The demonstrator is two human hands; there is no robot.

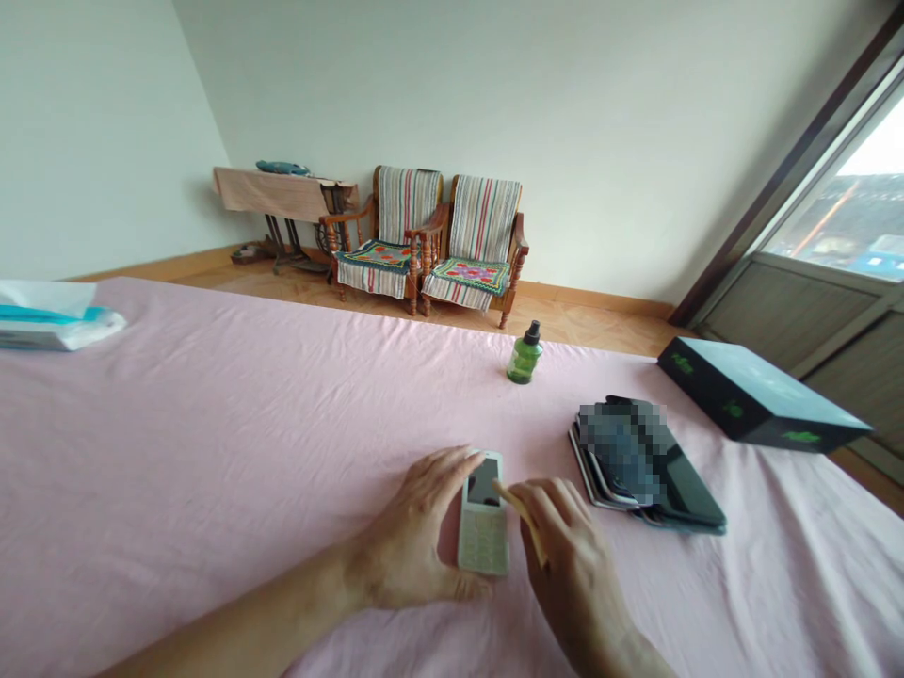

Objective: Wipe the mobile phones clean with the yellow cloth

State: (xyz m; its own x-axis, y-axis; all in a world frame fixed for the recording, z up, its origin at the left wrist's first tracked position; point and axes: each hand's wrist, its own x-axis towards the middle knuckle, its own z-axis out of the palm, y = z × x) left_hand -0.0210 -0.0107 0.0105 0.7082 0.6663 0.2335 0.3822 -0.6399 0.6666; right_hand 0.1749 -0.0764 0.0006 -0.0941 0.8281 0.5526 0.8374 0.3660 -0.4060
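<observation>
A white keypad phone (484, 541) lies face up on the pink cloth (233, 405), its dark screen at the far end. My left hand (416, 537) is around its left side, fingertips at the top edge and thumb at the bottom edge. In my right hand (569, 546) is a thin, pale wooden-looking stick (526, 518), gripped between thumb and fingers. The stick's tip is at the right edge of the screen; whether it touches cannot be made out.
Stacked phones and tablets (685, 471) lie right of my hands, partly blurred. Behind stands a green bottle (524, 358). A black box (763, 395) sits at the right, a white-and-blue packet (56, 320) at the far left. Two chairs (470, 245) stand beyond.
</observation>
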